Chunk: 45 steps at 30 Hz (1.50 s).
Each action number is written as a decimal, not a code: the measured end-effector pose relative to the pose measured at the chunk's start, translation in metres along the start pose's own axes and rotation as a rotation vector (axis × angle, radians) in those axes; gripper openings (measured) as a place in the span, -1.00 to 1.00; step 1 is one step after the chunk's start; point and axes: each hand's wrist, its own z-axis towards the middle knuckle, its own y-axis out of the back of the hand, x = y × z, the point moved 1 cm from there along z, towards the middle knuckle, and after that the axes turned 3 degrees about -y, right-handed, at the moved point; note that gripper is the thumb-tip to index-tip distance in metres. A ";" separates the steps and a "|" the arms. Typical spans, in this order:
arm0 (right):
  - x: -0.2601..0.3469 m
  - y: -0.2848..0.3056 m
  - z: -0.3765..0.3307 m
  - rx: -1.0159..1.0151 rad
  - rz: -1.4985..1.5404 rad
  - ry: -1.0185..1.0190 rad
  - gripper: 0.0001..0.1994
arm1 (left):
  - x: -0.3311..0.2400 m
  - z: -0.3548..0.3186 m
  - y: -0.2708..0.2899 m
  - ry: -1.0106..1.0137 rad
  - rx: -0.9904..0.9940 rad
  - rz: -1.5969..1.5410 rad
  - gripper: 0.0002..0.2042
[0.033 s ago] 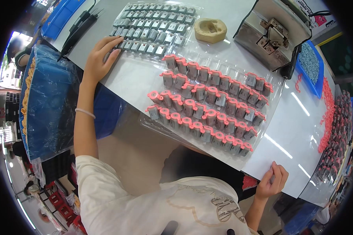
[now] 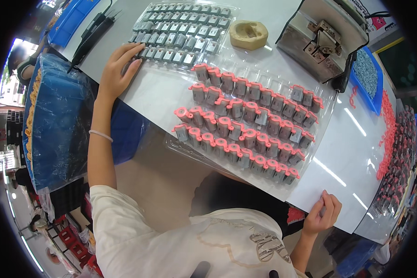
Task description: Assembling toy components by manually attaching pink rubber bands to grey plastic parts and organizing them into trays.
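Note:
My left hand (image 2: 117, 70) is at the near left corner of a clear plastic tray (image 2: 235, 14) filled with rows of small grey metal motors (image 2: 177, 41). Its fingers stretch over the end motors, with the thumb apart below. My right hand (image 2: 323, 214) rests at the table's front edge with its fingers curled in; whatever they may hold is hidden. Between the hands lies a second clear tray (image 2: 282, 189), holding rows of similar grey motors with pink plastic caps (image 2: 236, 110). One stretch of its back row has vacant pockets.
A yellowish block with a hollow (image 2: 248, 35) stands behind the trays, beside a metal fixture (image 2: 323, 41). On the right are a blue bin of small pieces (image 2: 366, 76) and loose pink parts (image 2: 385, 143). A black pen-shaped tool (image 2: 90, 39) and blue plastic-lined container (image 2: 60, 120) are left.

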 end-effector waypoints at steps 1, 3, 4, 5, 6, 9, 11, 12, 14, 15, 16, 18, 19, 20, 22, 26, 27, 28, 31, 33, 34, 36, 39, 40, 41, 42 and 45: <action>0.001 -0.001 0.001 -0.001 -0.010 -0.001 -0.80 | -0.001 0.001 0.000 0.036 -0.002 -0.037 -0.76; 0.000 0.000 0.002 0.004 -0.018 0.005 -0.80 | -0.003 0.004 0.003 0.079 -0.004 -0.072 -0.75; 0.000 0.000 0.000 0.009 -0.015 0.004 -0.80 | -0.002 0.007 0.004 0.083 0.022 -0.041 -0.77; -0.001 0.000 0.000 0.010 -0.008 0.003 -0.79 | -0.001 0.010 0.005 0.085 0.045 -0.006 -0.78; -0.001 -0.001 0.001 0.008 -0.007 0.004 -0.79 | 0.004 0.010 0.003 0.084 0.044 -0.005 -0.78; -0.001 -0.002 0.001 0.006 -0.018 0.017 -0.79 | 0.016 0.007 -0.004 0.040 -0.077 0.005 -0.84; -0.002 -0.002 0.000 -0.009 -0.032 0.019 -0.79 | 0.015 0.009 -0.007 0.033 -0.100 0.003 -0.88; -0.002 -0.002 -0.001 -0.008 -0.033 0.015 -0.79 | 0.015 0.012 -0.008 0.032 -0.097 0.001 -0.88; -0.002 -0.003 0.000 -0.008 -0.034 0.014 -0.79 | 0.016 0.020 -0.007 0.072 -0.031 -0.134 -0.88; -0.002 -0.002 0.000 -0.007 -0.029 0.014 -0.79 | 0.017 0.023 -0.007 0.074 -0.029 -0.130 -0.88; -0.002 -0.002 0.001 -0.006 -0.026 0.005 -0.79 | 0.018 0.025 -0.006 0.012 -0.001 -0.059 -0.85; -0.002 -0.002 0.000 -0.008 -0.026 -0.005 -0.79 | 0.019 0.027 -0.009 -0.051 0.025 0.011 -0.82; -0.002 -0.002 0.000 -0.007 -0.036 -0.004 -0.79 | 0.021 0.026 -0.011 -0.011 0.013 -0.033 -0.80; -0.002 -0.002 0.000 -0.005 -0.046 -0.003 -0.79 | 0.022 0.025 -0.013 0.029 0.002 -0.078 -0.78; -0.001 -0.003 0.000 -0.006 -0.043 -0.005 -0.79 | 0.023 0.026 -0.014 0.042 0.014 -0.071 -0.77; -0.002 -0.003 0.000 -0.006 -0.035 -0.002 -0.79 | 0.020 0.028 -0.013 0.058 0.039 -0.048 -0.81; -0.001 -0.003 0.000 -0.007 -0.033 0.002 -0.79 | 0.019 0.029 -0.013 0.060 0.037 -0.045 -0.81; -0.001 -0.003 0.000 -0.004 -0.034 -0.006 -0.79 | 0.018 0.030 -0.012 0.064 0.040 -0.065 -0.82; -0.002 -0.003 -0.001 -0.004 -0.037 -0.011 -0.79 | 0.020 0.031 -0.011 0.090 0.050 -0.103 -0.83; -0.002 -0.003 -0.001 -0.006 -0.040 -0.013 -0.78 | 0.022 0.031 -0.012 0.108 0.060 -0.123 -0.83; -0.002 -0.003 -0.001 -0.007 -0.039 -0.020 -0.78 | 0.021 0.031 -0.012 0.076 0.044 -0.105 -0.83; -0.002 -0.003 -0.001 -0.008 -0.038 -0.027 -0.78 | 0.019 0.033 -0.013 0.042 0.029 -0.087 -0.83; -0.001 -0.002 -0.001 0.002 -0.040 -0.034 -0.77 | 0.016 0.033 -0.013 0.100 0.021 -0.091 -0.82; -0.001 -0.002 -0.001 0.001 -0.042 -0.031 -0.77 | 0.015 0.034 -0.013 0.148 0.042 -0.118 -0.82; -0.001 -0.002 -0.001 0.000 -0.043 -0.028 -0.77 | 0.015 0.034 -0.012 0.196 0.063 -0.145 -0.82; -0.001 -0.002 -0.001 0.002 -0.041 -0.028 -0.77 | 0.014 0.033 -0.012 0.197 0.065 -0.144 -0.82; -0.003 -0.003 -0.001 0.006 -0.040 -0.033 -0.77 | 0.014 0.027 -0.010 0.222 0.047 -0.158 -0.85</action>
